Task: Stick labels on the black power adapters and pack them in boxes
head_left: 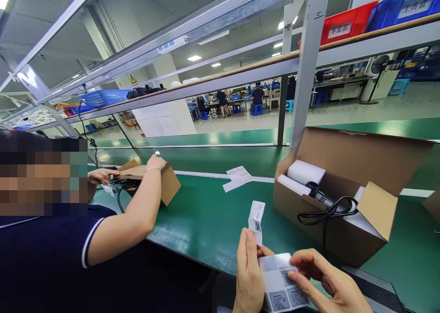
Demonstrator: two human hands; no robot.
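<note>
My left hand [249,271] pinches a white peeled label [256,217] that sticks upward from its fingertips, and it also supports the left edge of a sheet of labels [281,283]. My right hand [326,281] grips that sheet from the right with thumb and fingers curled. Both hands are at the near edge of the green bench [209,216]. Just beyond them stands an open cardboard box [338,203] holding white foam pieces [302,175] and a black device with a coiled black cable [325,210].
A co-worker in a dark shirt [51,253] on my left has both hands at a smaller open box [161,180]. Loose paper slips [237,178] lie mid-bench. An upright metal post [307,65] rises behind the big box. Red and blue bins [347,24] sit on the overhead shelf.
</note>
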